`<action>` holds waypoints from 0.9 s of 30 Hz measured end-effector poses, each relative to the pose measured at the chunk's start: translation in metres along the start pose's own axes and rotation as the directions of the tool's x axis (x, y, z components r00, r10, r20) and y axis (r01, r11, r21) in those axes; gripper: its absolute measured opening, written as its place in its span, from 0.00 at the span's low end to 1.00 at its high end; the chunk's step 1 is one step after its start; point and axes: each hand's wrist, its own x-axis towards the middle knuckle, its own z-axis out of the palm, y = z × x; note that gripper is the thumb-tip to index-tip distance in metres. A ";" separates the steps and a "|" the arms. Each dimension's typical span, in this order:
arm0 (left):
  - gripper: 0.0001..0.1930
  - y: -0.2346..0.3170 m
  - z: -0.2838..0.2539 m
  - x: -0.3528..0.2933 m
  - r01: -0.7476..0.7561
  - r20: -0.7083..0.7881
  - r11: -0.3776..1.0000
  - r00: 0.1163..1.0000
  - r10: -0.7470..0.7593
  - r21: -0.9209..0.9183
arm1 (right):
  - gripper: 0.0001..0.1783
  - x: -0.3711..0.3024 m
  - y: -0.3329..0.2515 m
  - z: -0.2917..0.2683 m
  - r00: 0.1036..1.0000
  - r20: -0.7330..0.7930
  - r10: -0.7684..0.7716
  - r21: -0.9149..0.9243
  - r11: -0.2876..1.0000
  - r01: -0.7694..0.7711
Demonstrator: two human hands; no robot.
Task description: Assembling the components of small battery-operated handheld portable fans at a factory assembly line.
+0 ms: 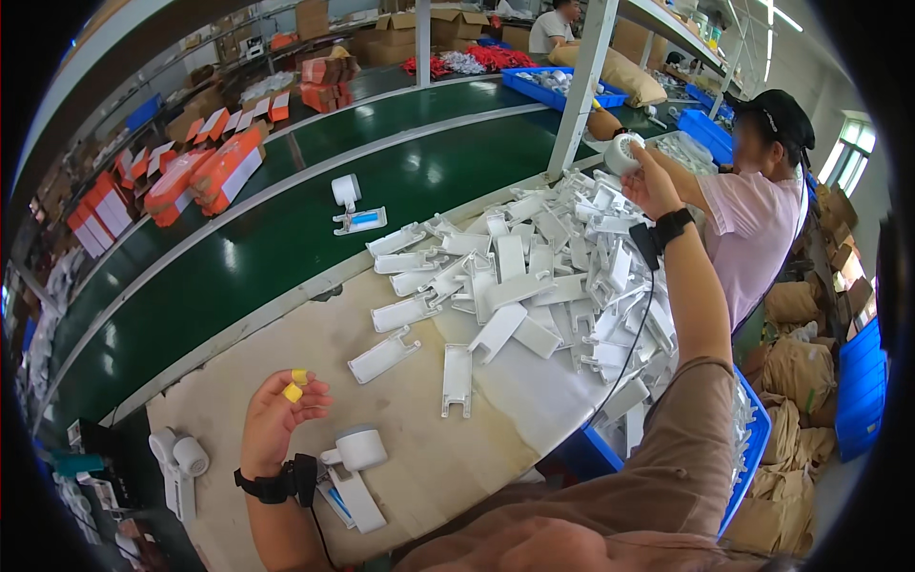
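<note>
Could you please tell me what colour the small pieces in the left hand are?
Yellow pieces, in the left hand; head view.

The scene is brightly and evenly lit from overhead, and a long ceiling tube lamp [783,16] is seen glowing at the upper right. Daylight is added by a pale window [847,153] at the right edge. Soft white glare patches are reflected on the glossy dark green conveyor belt [238,257]. Shadows under the heap of white plastic brackets [543,276] are kept faint and short. Straight edges are bent strongly toward the rim, and the corners are cut off by black vignetting. Slight softness is noticed in far objects.
</note>
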 end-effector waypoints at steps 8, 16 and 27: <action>0.10 -0.003 -0.009 0.007 0.015 -0.007 0.999 1.000 -0.016 -0.044 | 0.19 -0.093 0.001 0.004 0.908 0.381 0.175 -0.137 0.982 -0.132; 0.10 -0.005 -0.009 0.010 0.035 -0.006 0.999 0.999 -0.035 -0.024 | 0.22 -0.071 -0.011 -0.015 0.975 0.202 0.098 -0.141 0.988 -0.070; 0.10 -0.001 -0.007 0.009 0.056 -0.142 0.997 0.989 -0.048 0.053 | 0.25 -0.174 -0.012 -0.074 0.908 0.318 0.272 -0.291 0.940 -0.180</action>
